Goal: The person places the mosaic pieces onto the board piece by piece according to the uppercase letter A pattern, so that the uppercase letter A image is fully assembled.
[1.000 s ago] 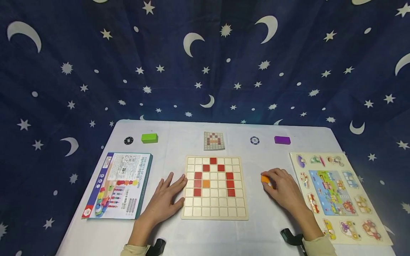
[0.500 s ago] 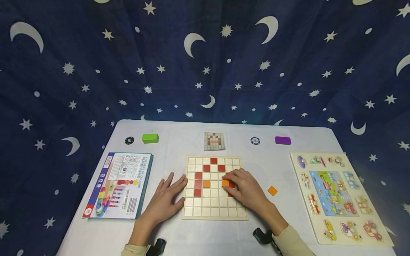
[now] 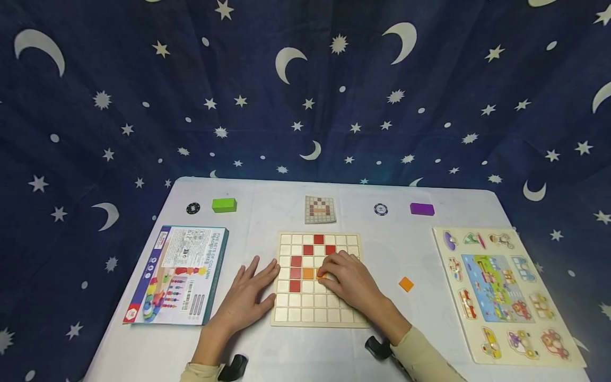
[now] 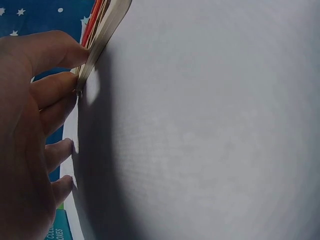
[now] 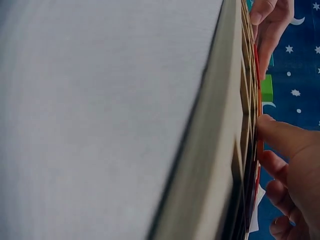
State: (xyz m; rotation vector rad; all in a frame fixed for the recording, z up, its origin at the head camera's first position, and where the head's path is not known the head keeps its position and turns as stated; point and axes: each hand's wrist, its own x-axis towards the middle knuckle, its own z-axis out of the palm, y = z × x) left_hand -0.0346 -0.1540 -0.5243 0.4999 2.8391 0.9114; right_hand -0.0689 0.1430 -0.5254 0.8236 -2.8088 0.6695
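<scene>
My right hand (image 3: 348,278) pinches an orange square tile (image 3: 322,275) over the middle of the wooden grid board (image 3: 307,315), just right of another orange tile (image 3: 308,273) lying in a cell. The right wrist view shows the thumb (image 5: 280,135) at the tile's edge. Several red tiles (image 3: 295,261) sit in the board's cells; those on its right side are hidden behind the right hand. My left hand (image 3: 250,292) lies with fingers spread, its fingertips at the board's left edge, as the left wrist view also shows. A loose orange tile (image 3: 406,284) lies on the table right of the board.
Behind the board lies a small pattern card (image 3: 320,209). A boxed set (image 3: 183,276) is at left, a picture puzzle board (image 3: 501,292) at right. Along the back are a black chip (image 3: 193,208), a green block (image 3: 224,205), a blue-white chip (image 3: 381,209) and a purple block (image 3: 422,209).
My right hand has carried an orange tile leftward from the table onto the board, to beside the other orange tile. The left hand has stayed in place.
</scene>
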